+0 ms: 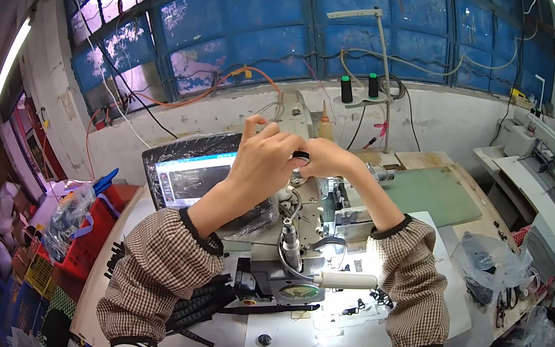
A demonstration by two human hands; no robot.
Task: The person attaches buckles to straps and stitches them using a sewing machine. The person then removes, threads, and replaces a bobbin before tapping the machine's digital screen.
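Observation:
My left hand (265, 150) and my right hand (326, 157) meet, raised in front of the head of an industrial sewing machine (294, 108). The left fingers are curled, with the index knuckle up. The right fingers are bent inward against them. A small black band with a pale edge (301, 155) shows where the hands meet; whether it is held or worn I cannot tell. My fingertips are mostly hidden. Below are the machine's metal clamp unit (292, 246), a pale cylindrical handle (346, 280) and a lit white work plate (339, 338).
A plastic-covered screen (192, 176) stands left of the machine. Black straps (202, 305) lie at the front left, beside a red crate (87, 239). Black thread cones (346, 87) stand behind. On the right are a green mat (434, 195), a plastic bag (492, 264) and another machine (540, 175).

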